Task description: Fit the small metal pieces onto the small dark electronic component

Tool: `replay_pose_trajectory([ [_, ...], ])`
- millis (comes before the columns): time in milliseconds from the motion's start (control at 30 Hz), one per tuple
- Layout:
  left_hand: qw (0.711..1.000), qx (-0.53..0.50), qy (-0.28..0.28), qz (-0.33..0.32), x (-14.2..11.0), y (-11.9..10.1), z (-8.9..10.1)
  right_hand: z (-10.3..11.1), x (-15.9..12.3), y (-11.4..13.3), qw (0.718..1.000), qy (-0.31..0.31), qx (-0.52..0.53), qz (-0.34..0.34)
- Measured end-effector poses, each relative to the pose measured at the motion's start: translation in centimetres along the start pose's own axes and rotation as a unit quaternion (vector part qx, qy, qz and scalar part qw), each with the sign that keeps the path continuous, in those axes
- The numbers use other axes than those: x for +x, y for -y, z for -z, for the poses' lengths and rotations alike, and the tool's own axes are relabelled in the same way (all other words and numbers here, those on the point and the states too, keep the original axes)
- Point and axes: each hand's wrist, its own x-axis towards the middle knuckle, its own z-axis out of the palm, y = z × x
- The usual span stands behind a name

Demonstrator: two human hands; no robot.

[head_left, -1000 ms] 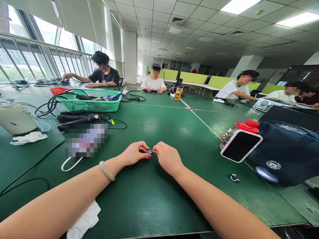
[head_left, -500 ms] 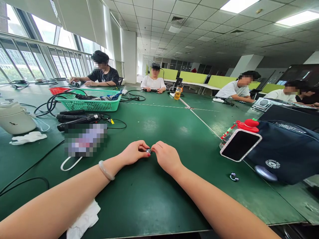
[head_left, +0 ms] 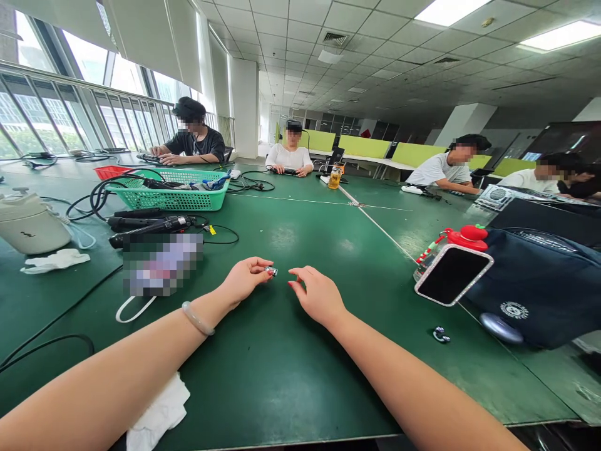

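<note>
My left hand [head_left: 246, 279] is closed in a pinch, thumb against fingers, over the green table. At its fingertips shows a small shiny silvery piece [head_left: 272, 271], partly covered by the thumb and too small to name. A short gap to the right, my right hand [head_left: 320, 294] is open, its thumb and curled fingers apart with nothing between them. Both hands are low over the middle of the green tabletop [head_left: 277, 369]. Farther right lies a small shiny C-shaped clip [head_left: 440, 335], touched by neither hand.
Left stand a green basket [head_left: 173, 199] of cables, black tools [head_left: 150, 230] and a pale pot [head_left: 32, 222]. A crumpled tissue [head_left: 162, 410] lies near my left forearm. At right are a phone [head_left: 454, 274], a red-lidded bottle [head_left: 469, 237] and a dark bag [head_left: 539, 285]. Several people sit around.
My hands have come apart: the left has shifted slightly left and up with the silvery piece, and the right has let go, its fingers opening. A person at far left has moved a hand.
</note>
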Motion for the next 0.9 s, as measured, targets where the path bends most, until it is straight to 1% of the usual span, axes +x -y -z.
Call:
replay_pose_trajectory([
  [67, 0.999, -0.003, 0.033, 0.011, -0.4, 0.0, -0.4, -0.1, -0.1, 0.4, 1.000, 0.001, 0.000, 0.010],
  [167, 0.998, -0.009, 0.057, 0.019, -0.8, -0.3, -0.9, -0.2, -0.1, 0.8, 1.000, -0.002, -0.002, 0.022],
  [367, 0.995, -0.036, 0.078, 0.055, -1.4, -1.0, -1.2, -0.6, -0.1, 1.1, 0.999, -0.015, -0.017, 0.036],
  [467, 0.990, -0.072, 0.103, 0.071, -1.5, -1.0, -1.3, -0.8, -0.1, 1.3, 0.998, -0.017, -0.038, 0.052],
  [567, 0.986, -0.088, 0.121, 0.078, -1.6, -0.9, -1.4, -0.9, -0.1, 1.5, 0.996, -0.022, -0.059, 0.064],
  [633, 0.987, -0.077, 0.120, 0.074, -1.6, -0.9, -1.5, -1.0, -0.1, 1.6, 0.995, -0.022, -0.062, 0.069],
  [700, 0.992, -0.046, 0.105, 0.057, -1.3, -0.9, -1.2, -1.0, -0.1, 1.5, 0.996, -0.019, -0.060, 0.068],
  [733, 0.995, -0.017, 0.089, 0.041, -1.0, -0.9, -0.8, -1.0, -0.1, 1.4, 0.996, -0.016, -0.058, 0.063],
  [767, 0.997, 0.024, 0.066, 0.021, -0.7, -0.9, -0.2, -0.9, -0.1, 1.3, 0.997, -0.015, -0.058, 0.057],
  [800, 0.996, 0.089, 0.031, -0.006, -0.4, -0.9, 0.5, -0.9, -0.1, 1.2, 0.997, -0.014, -0.057, 0.049],
  [833, 0.984, 0.178, -0.008, -0.032, -0.1, -0.9, 1.3, -0.9, -0.1, 1.0, 0.998, -0.014, -0.056, 0.041],
  [867, 0.956, 0.280, -0.058, -0.057, 0.3, -0.9, 2.3, -0.9, -0.1, 0.9, 0.998, -0.013, -0.054, 0.033],
  [900, 0.919, 0.373, -0.107, -0.071, 0.6, -0.9, 3.3, -0.9, 0.0, 0.8, 0.998, -0.013, -0.052, 0.026],
])
